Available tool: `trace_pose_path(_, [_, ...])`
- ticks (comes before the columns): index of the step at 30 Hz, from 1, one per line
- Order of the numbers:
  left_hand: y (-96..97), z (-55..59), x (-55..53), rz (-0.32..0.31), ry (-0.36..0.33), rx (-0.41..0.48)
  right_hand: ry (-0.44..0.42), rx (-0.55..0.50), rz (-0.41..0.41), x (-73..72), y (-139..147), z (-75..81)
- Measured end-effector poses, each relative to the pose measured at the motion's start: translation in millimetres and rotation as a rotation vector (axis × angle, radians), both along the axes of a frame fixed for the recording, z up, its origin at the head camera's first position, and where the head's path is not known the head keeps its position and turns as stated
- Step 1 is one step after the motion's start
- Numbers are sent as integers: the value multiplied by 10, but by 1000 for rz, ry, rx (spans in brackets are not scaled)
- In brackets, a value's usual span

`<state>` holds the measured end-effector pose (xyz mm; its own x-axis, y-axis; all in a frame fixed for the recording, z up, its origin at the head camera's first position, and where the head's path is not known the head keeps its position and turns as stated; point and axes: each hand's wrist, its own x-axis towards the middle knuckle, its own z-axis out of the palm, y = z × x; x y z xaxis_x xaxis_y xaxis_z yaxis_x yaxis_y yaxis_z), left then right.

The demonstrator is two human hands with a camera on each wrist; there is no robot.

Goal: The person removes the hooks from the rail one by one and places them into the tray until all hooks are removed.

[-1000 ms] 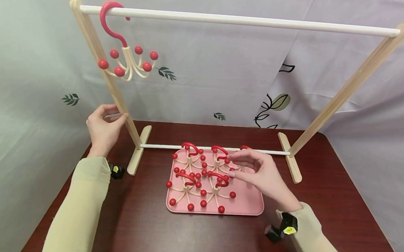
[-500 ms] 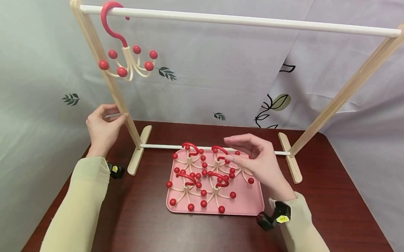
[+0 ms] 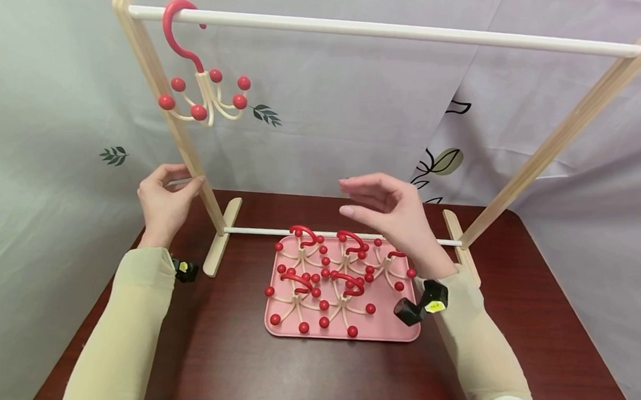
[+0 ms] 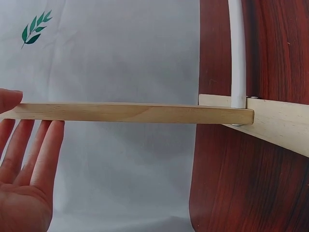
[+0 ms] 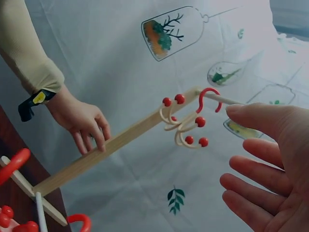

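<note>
My left hand [image 3: 165, 202] grips the left wooden post [image 3: 147, 61] of a small clothes rack between thumb and fingers. The left wrist view shows the thumb on one side of the post [image 4: 130, 112] and the fingers on the other. My right hand [image 3: 389, 211] hovers above the back right of the pink tray [image 3: 389, 323], thumb and fingers apart, nothing between them. From the left end of the white top rail [image 3: 371, 28] hangs a red-hooked hanger [image 3: 206, 94] with several curved, ball-tipped arms. Several similar hangers [image 3: 343, 296] lie on the tray, one partly behind the right forearm.
On the right, the rack's other wooden post [image 3: 556, 139] leans outward in view. Just behind the tray runs a white lower bar [image 3: 262, 232] between the wooden feet. A dark red table [image 3: 242, 361] lies below, with a pale curtain [image 3: 316, 115] at the back.
My right hand has risen away from the tray, up and slightly left, uncovering the hanger at the right. The hung hanger has turned slightly. My left hand stays on the post.
</note>
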<state>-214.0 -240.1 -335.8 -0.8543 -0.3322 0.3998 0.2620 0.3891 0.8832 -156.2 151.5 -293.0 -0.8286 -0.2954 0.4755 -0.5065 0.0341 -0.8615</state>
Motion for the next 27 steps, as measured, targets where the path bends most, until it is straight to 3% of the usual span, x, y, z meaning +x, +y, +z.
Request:
trace_pose_path(4, [43,85,53,-26,7,3,41,-34,-16,-91,-116,188])
trace_pose_path(7, [34,76,40,-27,9,3,59,-67,-23,-117,-242,388])
trace_pose_path(15, [-133,-153,-156,6,-16,0,58,-142,-6,-221,-622,852])
trace_pose_path(18, [-148,-171,-178,5,-10,6,41,-149,12,-285,-754,977])
trace_pose_path(21, [-113,-144,-140,0,-3,-1,23,-143,22,-364,-885,1063])
trace_pose_path(27, [21,33,43,-24,12,-5,1,-93,42,-553,-1201,1158])
